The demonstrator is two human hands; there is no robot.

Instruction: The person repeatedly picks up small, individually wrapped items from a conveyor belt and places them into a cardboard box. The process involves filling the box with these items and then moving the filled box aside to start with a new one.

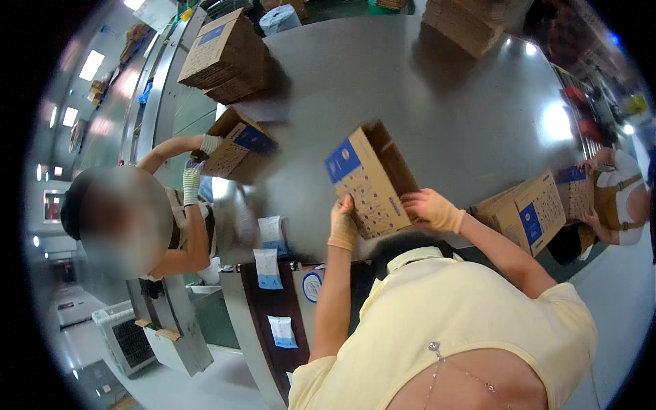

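Note:
A brown cardboard box (pixel 372 181) with a blue printed patch is tilted above the grey metal table, its open side facing up and to the right. My left hand (pixel 344 222), in a light fingertip-less glove, grips the box's near left edge, thumb on the printed face. On the near right edge, my right hand (pixel 432 209), gloved alike, has its fingers bent over the cardboard. The tips of those fingers are partly hidden at the box's edge.
Stacks of flat cartons (pixel 222 51) stand on the far table (pixel 328 75). White-blue packets (pixel 268 268) lie on a dark conveyor (pixel 263 321) at left. A co-worker's gloved hands hold another box (pixel 239 147); on the right, another person handles cartons beside an opened box (pixel 529 208).

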